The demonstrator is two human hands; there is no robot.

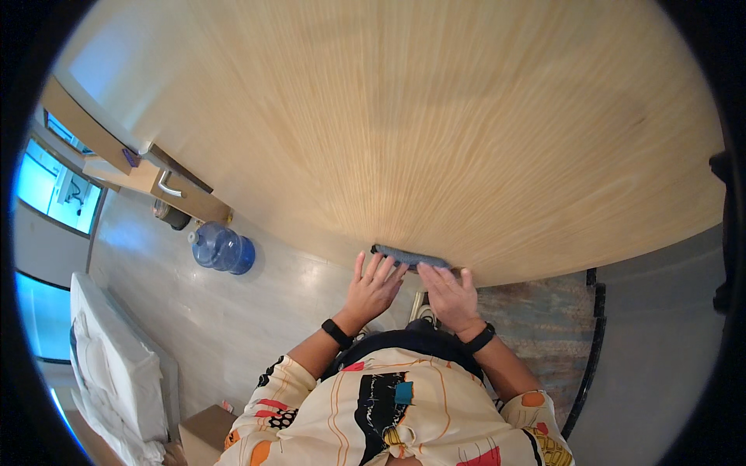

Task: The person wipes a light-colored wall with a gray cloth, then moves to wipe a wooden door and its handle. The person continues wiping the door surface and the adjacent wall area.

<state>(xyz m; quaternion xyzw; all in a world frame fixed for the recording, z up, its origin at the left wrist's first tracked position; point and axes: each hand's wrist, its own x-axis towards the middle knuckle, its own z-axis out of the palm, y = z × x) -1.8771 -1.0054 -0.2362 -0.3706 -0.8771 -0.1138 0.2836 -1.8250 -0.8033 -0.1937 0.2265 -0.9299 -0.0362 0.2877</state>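
A grey folded cloth [411,256] lies as a narrow strip at the near edge of a large wood-grain surface [379,145], which looks like a tabletop. My left hand [376,285] is palm down, its inner fingers bent onto the cloth's lower side and its outer fingers spread. On the cloth's right end rest the fingers of my right hand [451,294], close to the surface's edge. Both hands appear to hold the cloth; my thumbs are hidden beneath.
A large blue water bottle [224,247] lies on the grey floor [233,309] to the left. Beyond it is a wooden door [192,195] with a metal handle. White wrapped items [116,361] and a cardboard box [207,434] stand lower left. A patterned rug [536,326] is at right.
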